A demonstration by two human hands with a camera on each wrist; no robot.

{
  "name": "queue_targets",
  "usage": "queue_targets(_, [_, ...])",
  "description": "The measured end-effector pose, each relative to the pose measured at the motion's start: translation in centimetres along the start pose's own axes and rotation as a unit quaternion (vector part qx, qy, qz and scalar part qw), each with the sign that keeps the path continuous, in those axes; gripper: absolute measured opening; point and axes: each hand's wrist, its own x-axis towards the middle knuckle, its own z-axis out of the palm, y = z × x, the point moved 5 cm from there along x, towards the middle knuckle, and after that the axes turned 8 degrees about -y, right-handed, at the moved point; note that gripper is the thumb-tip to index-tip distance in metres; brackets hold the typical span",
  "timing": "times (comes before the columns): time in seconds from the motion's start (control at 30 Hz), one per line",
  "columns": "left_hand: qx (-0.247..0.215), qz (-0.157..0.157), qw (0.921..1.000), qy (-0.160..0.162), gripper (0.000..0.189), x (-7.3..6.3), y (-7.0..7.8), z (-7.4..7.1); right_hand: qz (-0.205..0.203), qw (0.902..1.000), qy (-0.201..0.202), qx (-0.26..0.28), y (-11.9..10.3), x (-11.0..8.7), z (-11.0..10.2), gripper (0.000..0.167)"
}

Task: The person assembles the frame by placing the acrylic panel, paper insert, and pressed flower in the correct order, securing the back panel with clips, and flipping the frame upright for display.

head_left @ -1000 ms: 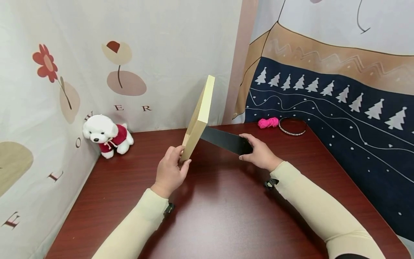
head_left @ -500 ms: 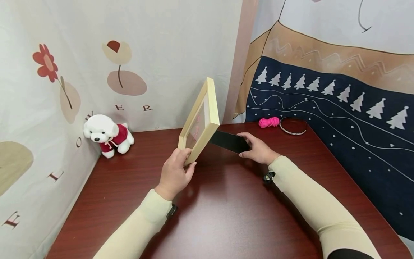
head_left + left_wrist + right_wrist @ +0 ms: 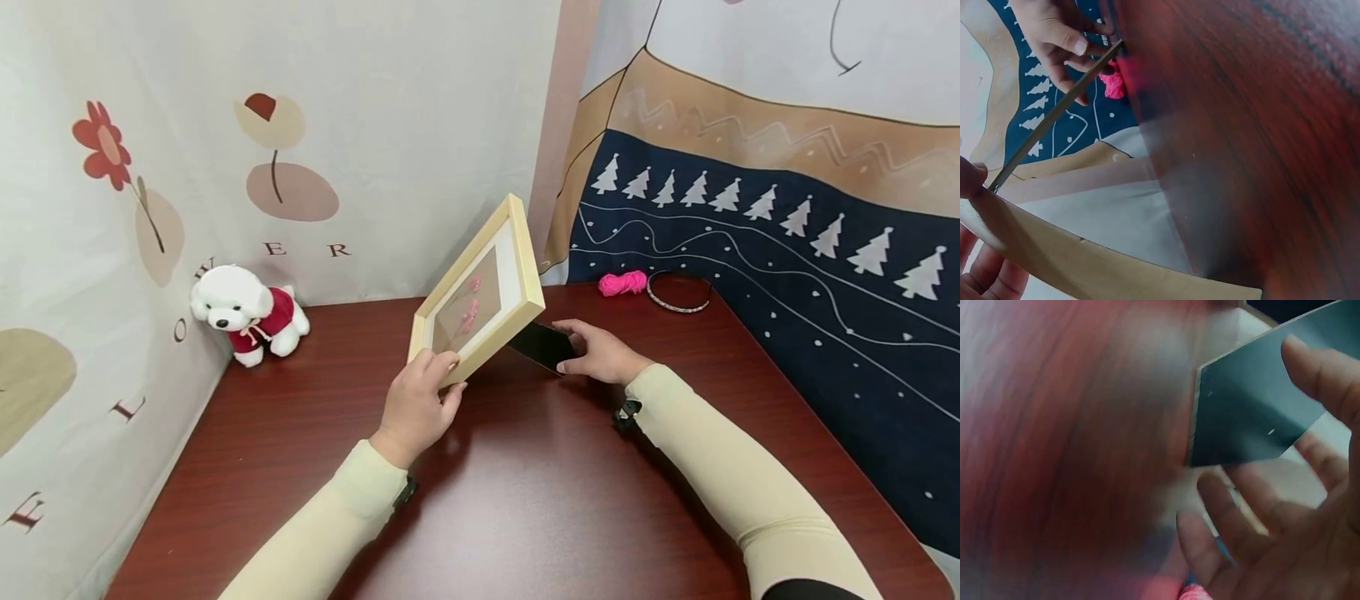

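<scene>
A pale wooden picture frame (image 3: pixel 495 333) leans back over the table, its front showing a white mat and pink flowers. My left hand (image 3: pixel 416 408) grips its bottom edge, thumb on the near side; in the left wrist view that edge (image 3: pixel 1085 256) runs along the bottom. Behind the frame, a flat black stand leg (image 3: pixel 543 344) slants out toward the right. My right hand (image 3: pixel 606 357) holds its free end between thumb and fingers. The right wrist view shows the thumb over the dark panel (image 3: pixel 1254 394) and fingers on its other side. The frame hides the leg's upper part.
A white plush dog (image 3: pixel 251 312) in a red top sits at the back left of the dark red table (image 3: pixel 525 500). Pink yarn (image 3: pixel 621 284) and a headband (image 3: pixel 678 308) lie at the back right. Printed cloth (image 3: pixel 420 125) hangs behind the table.
The frame has turned from nearly edge-on to show its picture, tilting back and shifting right. My left hand has moved slightly right with it. Less of the black leg shows now.
</scene>
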Motion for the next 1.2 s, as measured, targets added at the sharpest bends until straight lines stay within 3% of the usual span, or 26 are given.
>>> queue_targets(0.17, [-0.016, -0.013, 0.9998, -0.005, 0.042, 0.0, -0.2, 0.1, -0.016, 0.9913, 0.125, 0.036, -2.3, -1.7, -0.3, 0.064])
queue_targets(0.23, [-0.020, -0.020, 0.9996, -0.006, 0.040, -0.1, -0.4, 0.1, -0.045, 0.9800, 0.181, 0.069, -3.9, -2.5, -0.1, 0.056])
queue_targets(0.37, [-0.026, -0.030, 0.9992, -0.007, 0.036, -0.2, -0.7, 0.0, -0.127, 0.9476, 0.270, 0.115, -7.5, -4.4, 0.7, 0.050])
queue_targets(0.6, [-0.033, -0.041, 0.9986, -0.003, 0.031, -0.2, -0.5, -0.1, -0.282, 0.8908, 0.332, 0.129, -13.2, -7.5, 2.6, 0.078])
queue_targets(0.7, [-0.034, -0.053, 0.9980, 0.002, 0.030, -0.2, -0.4, -0.1, -0.323, 0.8748, 0.342, 0.117, -14.6, -7.9, 3.3, 0.084])
queue_targets(0.8, [-0.036, -0.062, 0.9974, 0.004, 0.030, -0.2, -0.2, -0.1, -0.335, 0.8702, 0.346, 0.103, -15.3, -7.9, 4.0, 0.088])
queue_targets(1.03, [-0.043, -0.058, 0.9973, 0.008, 0.030, -0.4, 0.6, 0.1, -0.330, 0.8774, 0.343, 0.063, -16.0, -7.5, 5.0, 0.102])
queue_targets(1.2, [-0.058, -0.041, 0.9974, 0.009, 0.030, -0.4, 1.4, 0.1, -0.320, 0.8794, 0.347, 0.063, -15.9, -7.3, 5.1, 0.104])
